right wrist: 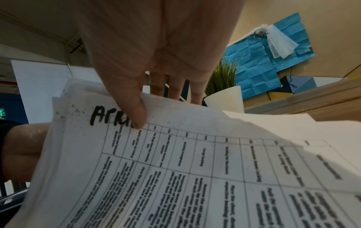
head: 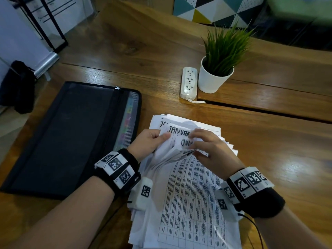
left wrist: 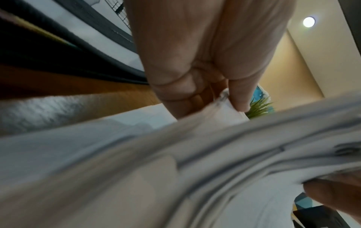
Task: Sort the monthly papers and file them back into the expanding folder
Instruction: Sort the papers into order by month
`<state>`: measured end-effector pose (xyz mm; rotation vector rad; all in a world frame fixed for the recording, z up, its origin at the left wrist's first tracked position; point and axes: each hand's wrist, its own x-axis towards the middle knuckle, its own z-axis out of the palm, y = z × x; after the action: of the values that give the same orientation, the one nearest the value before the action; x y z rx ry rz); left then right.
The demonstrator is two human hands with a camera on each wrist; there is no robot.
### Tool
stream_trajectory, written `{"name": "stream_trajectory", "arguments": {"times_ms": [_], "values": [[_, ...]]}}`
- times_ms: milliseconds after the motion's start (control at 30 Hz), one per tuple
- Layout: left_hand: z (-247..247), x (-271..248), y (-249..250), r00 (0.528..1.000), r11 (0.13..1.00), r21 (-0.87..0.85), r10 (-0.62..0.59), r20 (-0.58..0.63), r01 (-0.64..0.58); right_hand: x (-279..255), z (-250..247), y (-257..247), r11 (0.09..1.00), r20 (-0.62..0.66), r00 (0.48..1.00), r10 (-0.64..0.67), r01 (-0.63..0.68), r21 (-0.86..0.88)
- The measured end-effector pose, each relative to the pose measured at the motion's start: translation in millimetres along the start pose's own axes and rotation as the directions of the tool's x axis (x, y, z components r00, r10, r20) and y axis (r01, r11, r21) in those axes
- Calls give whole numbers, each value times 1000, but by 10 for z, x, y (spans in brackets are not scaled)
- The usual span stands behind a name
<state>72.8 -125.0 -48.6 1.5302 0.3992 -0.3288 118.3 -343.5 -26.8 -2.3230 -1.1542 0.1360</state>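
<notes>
My left hand (head: 150, 141) pinches lifted sheets of papers (head: 188, 194); my right hand (head: 209, 150) pinches top sheet, thumb over handwritten heading.

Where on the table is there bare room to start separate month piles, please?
Bare wood lies right of the paper stack, and between the expanding folder and the power strip. Between folder and stack it is crowded: both hands grip sheets there.

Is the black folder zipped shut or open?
Cannot tell for sure. The black folder lies flat on the table, its zipper pull at the far end, coloured tabs showing through the mesh edge.
</notes>
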Motion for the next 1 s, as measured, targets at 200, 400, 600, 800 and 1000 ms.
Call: {"name": "stream_trajectory", "arguments": {"times_ms": [200, 400, 600, 800, 1000], "values": [[-72, 7, -19, 996, 999, 21, 41, -76, -39, -49, 13, 24, 999, -39, 999, -32, 32, 11], [-37, -24, -16, 995, 996, 41, 78, -59, -76, -46, 42, 7, 1000, -73, 997, -14, 14, -7], [4, 11, -53, 981, 988, 115, 120, -150, -104, -86, 19, 0, 1000, -18, 1000, -3, 4, 11], [-53, -30, -151, 925, 917, 365, 267, -270, -158, -126, -13, -4, 1000, -36, 999, 10, -10, -5], [-64, -92, -225, 950, 967, 223, 177, -257, -120, -79, -12, -50, 998, -17, 1000, 21, -22, -53]]}}
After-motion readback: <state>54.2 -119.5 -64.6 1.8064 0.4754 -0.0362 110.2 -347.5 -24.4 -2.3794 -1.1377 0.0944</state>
